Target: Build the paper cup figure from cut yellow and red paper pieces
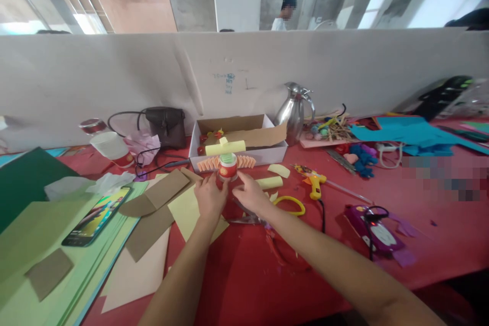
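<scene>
And right at the middle, a small red-and-white paper cup is framed low down by both bare hands, the left hand set at its seven to eight o'clock, the right hand at four to five. The index finger of the right is pointed up to the cup's side, while the left's fingers are bent in near its base; whether the cup is pinched by either hand alone cannot be told. Above the grip, the cup is topped by a pale green paper piece, and orange pleated paper strips are spread at nine and three. At twelve, a yellow paper roll is seen crosswise, backed by an open white cardboard box. Between one and two, a shiny steel jug is stood; just past three, a yellow glue gun is laid on the red tabletop. Over between eight and nine, a lit smartphone is rested on green paper sheets, and at ten a dark leather bag is propped by the partition.
</scene>
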A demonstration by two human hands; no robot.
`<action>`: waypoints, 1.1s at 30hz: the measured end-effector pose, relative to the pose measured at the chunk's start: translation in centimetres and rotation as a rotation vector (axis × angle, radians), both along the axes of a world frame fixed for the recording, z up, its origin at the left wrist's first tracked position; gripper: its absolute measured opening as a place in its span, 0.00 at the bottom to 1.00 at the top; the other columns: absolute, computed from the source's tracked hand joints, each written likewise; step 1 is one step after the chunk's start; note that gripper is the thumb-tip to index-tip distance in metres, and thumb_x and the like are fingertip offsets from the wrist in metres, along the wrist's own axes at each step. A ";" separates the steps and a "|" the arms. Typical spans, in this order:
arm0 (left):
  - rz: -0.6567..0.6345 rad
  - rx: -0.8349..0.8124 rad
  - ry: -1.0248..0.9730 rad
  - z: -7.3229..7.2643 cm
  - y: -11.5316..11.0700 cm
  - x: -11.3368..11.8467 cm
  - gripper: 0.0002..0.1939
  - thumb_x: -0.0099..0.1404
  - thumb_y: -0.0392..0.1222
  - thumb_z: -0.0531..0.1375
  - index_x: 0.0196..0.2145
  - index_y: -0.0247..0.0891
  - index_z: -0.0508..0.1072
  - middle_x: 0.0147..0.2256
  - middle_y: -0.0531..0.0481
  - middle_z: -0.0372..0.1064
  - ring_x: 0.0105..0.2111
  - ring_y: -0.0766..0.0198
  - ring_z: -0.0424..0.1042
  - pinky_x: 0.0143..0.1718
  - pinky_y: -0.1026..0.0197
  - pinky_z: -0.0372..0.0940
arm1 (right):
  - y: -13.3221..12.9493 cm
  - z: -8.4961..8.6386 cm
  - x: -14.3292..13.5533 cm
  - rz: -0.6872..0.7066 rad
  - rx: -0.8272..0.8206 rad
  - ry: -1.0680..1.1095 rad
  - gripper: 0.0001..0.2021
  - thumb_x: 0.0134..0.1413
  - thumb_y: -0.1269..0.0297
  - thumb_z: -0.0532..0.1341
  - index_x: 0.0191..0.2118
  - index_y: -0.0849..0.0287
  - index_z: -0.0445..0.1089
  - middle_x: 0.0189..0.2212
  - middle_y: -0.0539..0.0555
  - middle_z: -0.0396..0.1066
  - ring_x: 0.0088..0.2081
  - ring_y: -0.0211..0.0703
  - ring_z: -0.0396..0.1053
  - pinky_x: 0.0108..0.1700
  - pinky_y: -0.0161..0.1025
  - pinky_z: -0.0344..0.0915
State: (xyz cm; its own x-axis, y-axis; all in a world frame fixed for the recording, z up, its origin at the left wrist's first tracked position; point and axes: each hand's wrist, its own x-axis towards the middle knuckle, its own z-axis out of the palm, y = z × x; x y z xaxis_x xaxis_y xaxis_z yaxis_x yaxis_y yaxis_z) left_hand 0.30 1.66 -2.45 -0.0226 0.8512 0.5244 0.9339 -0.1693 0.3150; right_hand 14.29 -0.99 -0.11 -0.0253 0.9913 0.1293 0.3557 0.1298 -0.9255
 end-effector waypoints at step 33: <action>0.258 -0.245 -0.218 1.3 -21.7 -13.4 0.15 0.63 0.51 0.55 0.33 0.44 0.79 0.39 0.46 0.78 0.43 0.51 0.74 0.44 0.53 0.67 | -13.4 -1.8 12.1 0.200 0.189 -0.948 0.33 0.46 0.73 0.56 0.62 0.59 0.62 0.61 0.63 0.60 0.63 0.60 0.55 0.63 0.60 0.55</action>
State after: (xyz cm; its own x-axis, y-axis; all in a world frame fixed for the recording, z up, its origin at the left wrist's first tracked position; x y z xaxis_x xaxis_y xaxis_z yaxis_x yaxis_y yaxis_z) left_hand -13.10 -20.02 -1.12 -0.3391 0.9022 0.2665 0.8431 0.1658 0.5116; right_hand 26.44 -14.35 -1.91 -0.3648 0.9227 0.1248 0.8950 0.3845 -0.2262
